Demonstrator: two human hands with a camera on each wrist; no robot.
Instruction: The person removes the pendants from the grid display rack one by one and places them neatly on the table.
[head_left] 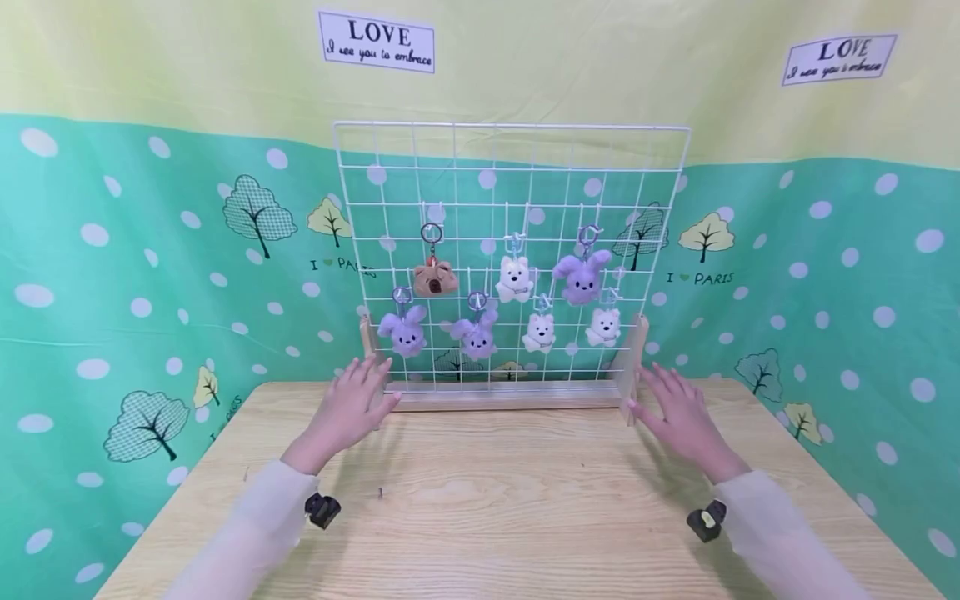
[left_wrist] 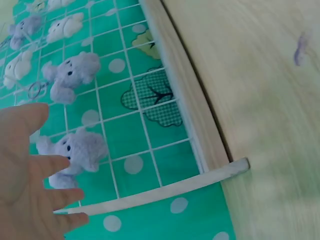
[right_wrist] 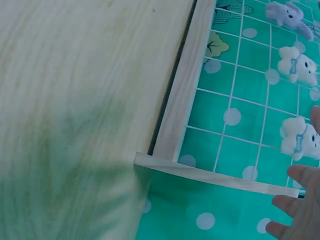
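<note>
A white wire grid rack stands upright in a wooden base. Plush keychains hang from its hooks. On the upper row are a brown animal keychain, a white bear keychain and a purple bunny keychain. Below them hang two more purple bunnies and two more white bears. My left hand, fingers spread, is by the rack's left wooden post; my right hand, also spread, is by the right post. Whether either touches the wood, I cannot tell. Both hold nothing.
The rack stands toward the back of a light wooden table. Behind it hangs a green and yellow curtain with dots and trees. Small dark marks show on the tabletop at the left. A black camera sits at each wrist.
</note>
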